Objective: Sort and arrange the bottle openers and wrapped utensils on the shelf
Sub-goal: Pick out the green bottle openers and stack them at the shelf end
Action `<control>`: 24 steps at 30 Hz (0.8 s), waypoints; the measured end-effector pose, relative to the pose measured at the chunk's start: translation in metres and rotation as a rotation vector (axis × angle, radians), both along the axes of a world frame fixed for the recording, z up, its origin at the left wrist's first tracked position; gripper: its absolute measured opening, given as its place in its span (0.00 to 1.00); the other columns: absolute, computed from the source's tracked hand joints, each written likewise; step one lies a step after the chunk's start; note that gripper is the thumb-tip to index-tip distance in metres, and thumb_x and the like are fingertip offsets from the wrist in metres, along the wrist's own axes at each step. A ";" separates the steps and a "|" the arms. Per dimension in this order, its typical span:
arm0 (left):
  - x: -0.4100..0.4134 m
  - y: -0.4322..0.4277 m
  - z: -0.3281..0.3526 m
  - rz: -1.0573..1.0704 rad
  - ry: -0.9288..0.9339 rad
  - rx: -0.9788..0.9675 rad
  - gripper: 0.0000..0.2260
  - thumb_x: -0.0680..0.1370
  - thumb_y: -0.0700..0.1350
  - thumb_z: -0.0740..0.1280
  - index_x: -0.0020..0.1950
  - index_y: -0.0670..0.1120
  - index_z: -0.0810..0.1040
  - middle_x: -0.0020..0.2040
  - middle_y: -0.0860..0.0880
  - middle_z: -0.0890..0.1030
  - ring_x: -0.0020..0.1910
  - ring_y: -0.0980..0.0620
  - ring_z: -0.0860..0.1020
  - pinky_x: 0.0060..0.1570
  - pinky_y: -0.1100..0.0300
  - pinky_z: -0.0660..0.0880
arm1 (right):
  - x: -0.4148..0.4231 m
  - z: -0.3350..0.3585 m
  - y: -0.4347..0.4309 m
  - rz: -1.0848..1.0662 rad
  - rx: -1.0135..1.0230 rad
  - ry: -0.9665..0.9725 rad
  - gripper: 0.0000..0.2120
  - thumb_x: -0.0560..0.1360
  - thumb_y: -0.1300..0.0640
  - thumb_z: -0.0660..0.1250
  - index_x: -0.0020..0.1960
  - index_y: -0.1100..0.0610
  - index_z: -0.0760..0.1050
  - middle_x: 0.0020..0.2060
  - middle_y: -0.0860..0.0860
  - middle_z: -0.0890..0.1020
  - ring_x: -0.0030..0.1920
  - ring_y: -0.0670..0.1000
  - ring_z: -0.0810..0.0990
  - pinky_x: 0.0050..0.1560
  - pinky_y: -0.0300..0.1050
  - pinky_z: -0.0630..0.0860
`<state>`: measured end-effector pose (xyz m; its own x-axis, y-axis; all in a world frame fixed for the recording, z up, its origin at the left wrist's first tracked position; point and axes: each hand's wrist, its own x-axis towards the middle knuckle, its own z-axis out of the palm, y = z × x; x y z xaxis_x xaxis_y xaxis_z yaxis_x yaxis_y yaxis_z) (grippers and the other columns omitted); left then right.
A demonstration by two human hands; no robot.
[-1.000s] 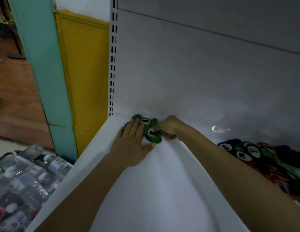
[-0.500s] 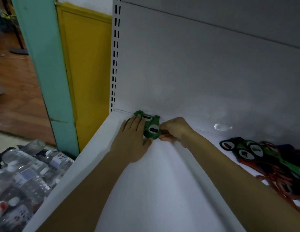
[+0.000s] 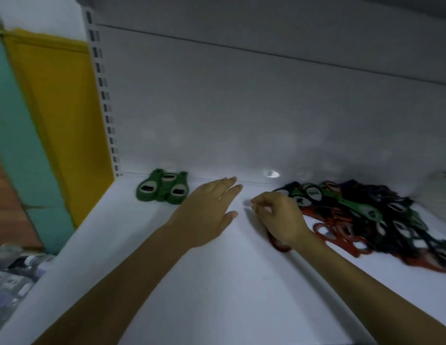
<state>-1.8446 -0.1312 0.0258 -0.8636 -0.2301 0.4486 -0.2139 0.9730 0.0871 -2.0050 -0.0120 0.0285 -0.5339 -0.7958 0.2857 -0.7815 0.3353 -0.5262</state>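
Observation:
Three green bottle openers (image 3: 162, 189) lie side by side in the back left corner of the white shelf (image 3: 217, 282). A loose heap of green, red and dark bottle openers (image 3: 361, 217) covers the right part of the shelf. My left hand (image 3: 208, 210) hovers flat with straight fingers, to the right of the green group and apart from it. My right hand (image 3: 279, 217) sits at the heap's left edge with fingers loosely curled; nothing shows in its grip. A red opener (image 3: 279, 245) lies partly hidden under its wrist.
The shelf's white back panel (image 3: 241, 108) and a slotted upright (image 3: 104, 95) close off the rear and left. A yellow and teal wall (image 3: 42, 120) stands to the left. Plastic water bottles (image 3: 10, 277) lie below the shelf's left edge.
Both hands have let go of the green openers in the corner and moved right toward the heap. The view has swung right, showing more of the heap.

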 end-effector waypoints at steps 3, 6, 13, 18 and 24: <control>-0.056 0.053 0.005 -0.088 0.163 0.271 0.23 0.80 0.48 0.60 0.74 0.45 0.62 0.72 0.47 0.67 0.69 0.48 0.65 0.68 0.55 0.62 | -0.025 -0.001 0.049 -0.096 -0.116 0.008 0.05 0.73 0.60 0.69 0.44 0.53 0.82 0.40 0.46 0.84 0.41 0.47 0.82 0.41 0.40 0.75; -0.104 0.094 0.001 -0.070 0.235 0.599 0.22 0.79 0.48 0.62 0.72 0.48 0.64 0.69 0.49 0.70 0.65 0.49 0.70 0.64 0.53 0.67 | -0.050 0.000 0.083 -0.155 -0.182 0.069 0.07 0.73 0.65 0.66 0.46 0.56 0.81 0.40 0.47 0.83 0.41 0.50 0.81 0.40 0.44 0.76; -0.135 0.100 -0.023 -0.065 0.371 0.377 0.14 0.74 0.44 0.69 0.59 0.46 0.77 0.55 0.50 0.80 0.55 0.50 0.77 0.54 0.61 0.71 | -0.113 0.014 0.080 -0.308 0.028 0.390 0.18 0.78 0.60 0.58 0.66 0.55 0.73 0.59 0.54 0.79 0.59 0.58 0.74 0.58 0.52 0.72; -0.142 0.100 -0.028 -0.063 0.356 0.481 0.15 0.76 0.47 0.67 0.62 0.49 0.75 0.55 0.54 0.78 0.55 0.55 0.75 0.52 0.64 0.70 | -0.150 0.025 0.043 -0.405 0.429 0.283 0.18 0.79 0.53 0.59 0.67 0.55 0.69 0.61 0.58 0.77 0.63 0.60 0.70 0.60 0.52 0.67; -0.144 0.096 -0.030 -0.052 0.361 0.722 0.18 0.77 0.46 0.66 0.66 0.50 0.71 0.58 0.56 0.77 0.55 0.56 0.77 0.52 0.59 0.78 | -0.176 0.029 0.037 -0.405 0.316 -0.097 0.12 0.72 0.53 0.72 0.52 0.58 0.81 0.50 0.56 0.83 0.51 0.58 0.80 0.55 0.53 0.78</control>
